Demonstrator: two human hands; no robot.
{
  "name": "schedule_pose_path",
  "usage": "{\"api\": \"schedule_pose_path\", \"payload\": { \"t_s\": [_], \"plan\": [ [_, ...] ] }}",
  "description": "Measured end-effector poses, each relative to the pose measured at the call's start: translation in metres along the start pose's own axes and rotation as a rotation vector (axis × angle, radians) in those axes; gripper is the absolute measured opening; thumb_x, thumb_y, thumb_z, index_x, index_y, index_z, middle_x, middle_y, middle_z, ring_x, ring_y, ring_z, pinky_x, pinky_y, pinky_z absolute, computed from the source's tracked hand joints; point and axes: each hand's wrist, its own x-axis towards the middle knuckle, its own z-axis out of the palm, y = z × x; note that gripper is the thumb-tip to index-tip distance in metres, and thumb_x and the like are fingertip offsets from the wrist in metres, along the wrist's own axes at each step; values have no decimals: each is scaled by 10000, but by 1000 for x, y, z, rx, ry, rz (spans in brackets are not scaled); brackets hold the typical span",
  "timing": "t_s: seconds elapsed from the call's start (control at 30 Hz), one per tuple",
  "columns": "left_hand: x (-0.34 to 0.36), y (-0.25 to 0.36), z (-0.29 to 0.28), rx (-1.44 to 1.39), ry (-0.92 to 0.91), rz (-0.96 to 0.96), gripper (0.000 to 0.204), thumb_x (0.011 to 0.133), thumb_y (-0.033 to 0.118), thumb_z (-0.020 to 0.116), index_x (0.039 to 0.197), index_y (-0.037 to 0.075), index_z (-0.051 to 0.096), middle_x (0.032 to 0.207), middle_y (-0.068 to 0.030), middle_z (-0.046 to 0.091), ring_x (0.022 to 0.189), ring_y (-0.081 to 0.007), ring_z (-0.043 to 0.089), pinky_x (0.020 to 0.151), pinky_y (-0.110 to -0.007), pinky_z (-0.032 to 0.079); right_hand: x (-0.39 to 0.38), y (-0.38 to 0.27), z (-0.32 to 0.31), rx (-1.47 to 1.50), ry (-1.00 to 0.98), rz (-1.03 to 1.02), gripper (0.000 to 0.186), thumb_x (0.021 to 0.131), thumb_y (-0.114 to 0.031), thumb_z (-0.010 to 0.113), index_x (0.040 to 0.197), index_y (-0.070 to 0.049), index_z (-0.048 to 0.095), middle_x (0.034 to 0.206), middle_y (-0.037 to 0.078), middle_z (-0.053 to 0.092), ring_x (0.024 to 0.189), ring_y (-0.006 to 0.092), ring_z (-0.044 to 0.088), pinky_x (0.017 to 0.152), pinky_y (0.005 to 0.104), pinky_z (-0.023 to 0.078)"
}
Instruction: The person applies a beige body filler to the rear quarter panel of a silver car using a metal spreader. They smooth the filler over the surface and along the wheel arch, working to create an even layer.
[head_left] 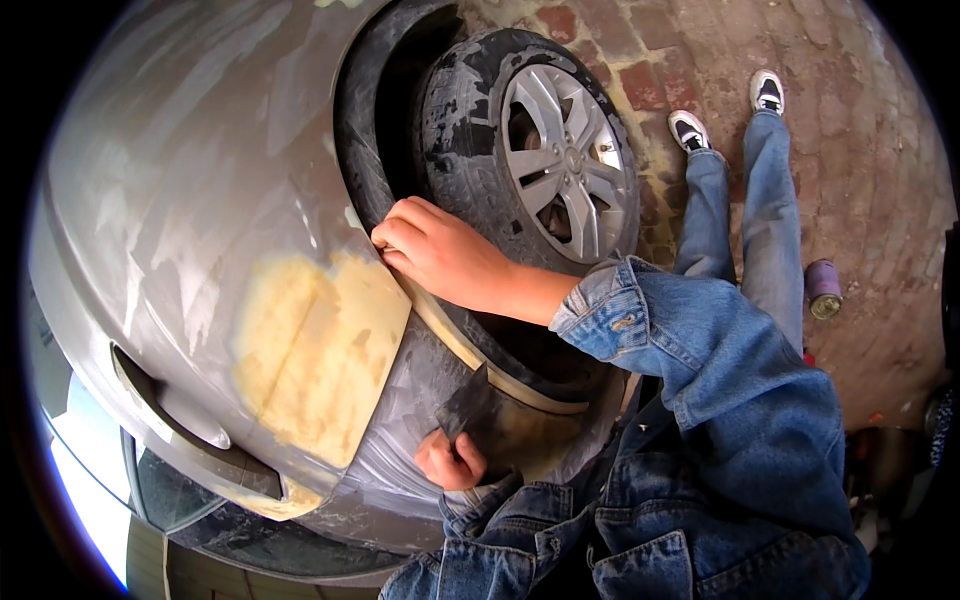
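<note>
A grey car body panel with a large cream-yellow patch of filler lies before me. My right hand reaches across to the wheel arch edge, just above that patch's corner. Its fingers are curled closed against the edge, and whatever they hold is hidden under them. Lower down, my left hand pinches a dark grey piece of sandpaper over the dull grey panel beside the arch. A yellowish strip runs along the arch lip between the hands.
A wheel with a silver rim and a worn black tyre stands beside my right forearm. Denim-clad legs stand on brick paving. A purple can is on the ground at right. A dark recess sits in the panel at lower left.
</note>
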Motion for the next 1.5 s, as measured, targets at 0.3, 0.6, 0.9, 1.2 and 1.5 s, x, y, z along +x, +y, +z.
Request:
{"api": "schedule_pose_path", "payload": {
  "t_s": [0.3, 0.6, 0.9, 1.2, 1.5],
  "plan": [
    [-2, 0, 3, 19, 41, 13, 245, 899, 234, 605, 924, -9, 588, 677, -137, 531, 604, -332, 496, 552, -404, 380, -1, -4, 2, 67, 21, 90, 154, 825, -22, 631, 945, -26, 534, 903, 84, 512, 887, 272, 543, 767, 356, 472],
    [1, 4, 4, 5, 54, -30, 245, 900, 234, 597, 875, -7, 562, 664, -146, 518, 581, -350, 488, 534, -413, 370, -3, -1, 5, 7, 19, 61, 136, 836, -21, 614, 942, -30, 530, 922, 88, 497, 908, 270, 531, 791, 360, 465],
    [6, 9, 1, -53, 6, -73, 233, 907, 248, 585, 866, 19, 576, 668, -140, 547, 568, -348, 511, 522, -406, 387, 2, -2, -1, 81, -56, 76, 112, 863, -25, 588, 954, -29, 522, 933, 99, 491, 902, 285, 524, 794, 360, 459],
    [1, 2, 2, -9, 29, -17, 233, 900, 229, 602, 890, -2, 576, 670, -139, 547, 569, -335, 510, 521, -408, 381, -3, -4, -3, 219, -69, 232, 117, 868, -22, 589, 968, -27, 528, 949, 93, 495, 894, 269, 539, 799, 354, 464],
    [2, 4, 3, 11, 36, -32, 247, 894, 244, 620, 918, 0, 588, 675, -147, 548, 585, -338, 515, 532, -410, 387, -4, -9, -1, 164, -2, 207, 116, 857, -20, 602, 954, -26, 539, 919, 87, 507, 859, 262, 560, 765, 348, 478]
  ]
}}
